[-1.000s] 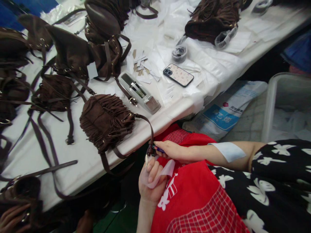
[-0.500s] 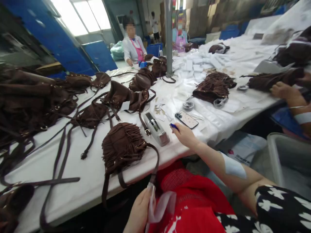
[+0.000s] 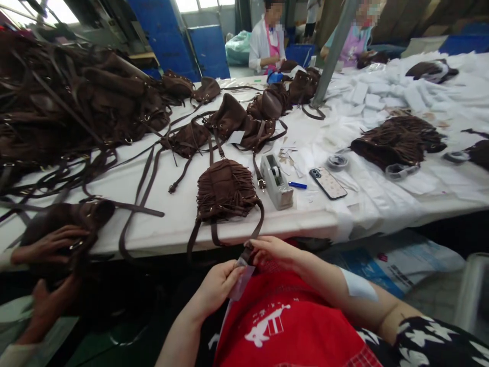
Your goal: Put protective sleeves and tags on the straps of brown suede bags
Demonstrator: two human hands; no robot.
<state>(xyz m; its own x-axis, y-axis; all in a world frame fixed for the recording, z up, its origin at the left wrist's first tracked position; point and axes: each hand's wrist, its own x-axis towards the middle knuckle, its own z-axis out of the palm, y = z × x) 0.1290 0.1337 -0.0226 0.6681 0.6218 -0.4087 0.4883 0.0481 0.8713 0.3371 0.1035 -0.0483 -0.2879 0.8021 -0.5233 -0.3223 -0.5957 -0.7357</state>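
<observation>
My left hand (image 3: 220, 284) is closed on a translucent plastic strip (image 3: 241, 285) at the end of a brown bag strap (image 3: 261, 219). Just right of it, my right hand (image 3: 273, 250) has its fingers closed round the strap, close to the plastic. Both hands are over my red apron, in front of the table edge. The strap leads up to a fringed brown bag (image 3: 226, 188) lying on the white table (image 3: 313, 219). Beyond my hands stand a grey tape dispenser (image 3: 281, 191) and, beside it, a blue pen-like stick (image 3: 297, 185).
A phone (image 3: 328, 183) and a tape roll (image 3: 338, 161) lie to the right. Brown bags are heaped (image 3: 76, 97) at the left, with long straps trailing. A co-worker's hands (image 3: 57, 244) handle a bag at the lower left. A grey post (image 3: 334, 53) rises from the table.
My right hand has put the blue stick down beside the tape dispenser and come back to the strap next to my left hand. The view has swung left, and a co-worker's hands now show there.
</observation>
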